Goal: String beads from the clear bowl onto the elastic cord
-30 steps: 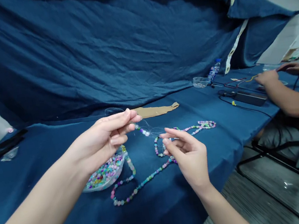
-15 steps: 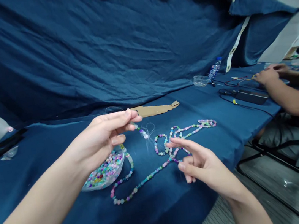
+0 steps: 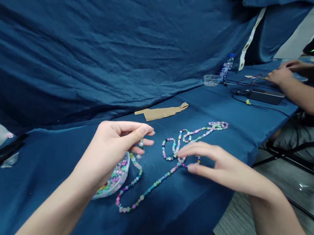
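My left hand is raised in front of the clear bowl of small beads, covering part of it. Its thumb and index finger pinch a thin clear thread, and a few beads hang just below the fingertips. A long string of pastel beads lies on the blue cloth, curving from beside the bowl to a looped heap on the right. Over that heap hovers my right hand, thumb and fingers apart, with nothing visible in them. Whether its fingertips touch the beads I cannot tell.
A torn piece of brown cardboard lies behind the hands. Farther right are a clear tub, a water bottle and a black box with cables. A co-worker's arms rest at the far right table edge.
My left hand has turned and lowered its fingers, and the hanging bead end has moved in under them. My right hand has rolled palm down and spread its fingers slightly.
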`<state>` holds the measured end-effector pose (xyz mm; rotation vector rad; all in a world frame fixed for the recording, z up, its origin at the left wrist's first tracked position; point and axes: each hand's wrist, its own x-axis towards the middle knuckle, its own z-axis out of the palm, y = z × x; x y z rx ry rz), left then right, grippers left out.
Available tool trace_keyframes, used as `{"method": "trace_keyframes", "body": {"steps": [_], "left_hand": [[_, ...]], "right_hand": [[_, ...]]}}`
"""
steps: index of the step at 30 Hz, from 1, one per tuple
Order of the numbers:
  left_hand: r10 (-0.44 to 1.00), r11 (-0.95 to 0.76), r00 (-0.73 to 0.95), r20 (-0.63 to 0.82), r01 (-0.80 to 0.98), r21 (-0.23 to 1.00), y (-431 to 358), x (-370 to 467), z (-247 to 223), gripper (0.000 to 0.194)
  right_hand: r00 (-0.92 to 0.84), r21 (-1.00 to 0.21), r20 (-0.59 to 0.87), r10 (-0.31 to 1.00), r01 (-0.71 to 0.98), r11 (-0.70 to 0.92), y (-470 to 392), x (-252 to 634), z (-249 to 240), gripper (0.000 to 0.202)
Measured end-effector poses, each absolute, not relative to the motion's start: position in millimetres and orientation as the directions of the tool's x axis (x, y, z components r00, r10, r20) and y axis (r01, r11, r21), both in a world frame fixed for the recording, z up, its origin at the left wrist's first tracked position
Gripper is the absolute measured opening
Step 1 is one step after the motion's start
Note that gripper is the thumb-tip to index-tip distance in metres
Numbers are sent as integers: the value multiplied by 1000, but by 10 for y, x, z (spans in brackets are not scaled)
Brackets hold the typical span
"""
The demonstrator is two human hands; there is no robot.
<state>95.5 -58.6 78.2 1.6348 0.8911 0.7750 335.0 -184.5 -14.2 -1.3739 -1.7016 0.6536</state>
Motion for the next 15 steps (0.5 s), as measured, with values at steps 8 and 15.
{"method": "trace_keyframes", "body": {"steps": [8, 15], "left_hand": [[794, -113, 607, -28, 193, 975, -554, 988, 657, 15], [789, -81, 606, -100, 264, 961, -586, 1040, 667, 10]], "right_hand": [[45, -946, 297, 954, 151, 288, -1344, 2919, -24, 31], [-16, -957, 282, 959, 59, 283, -1063, 2975, 11, 35]]}}
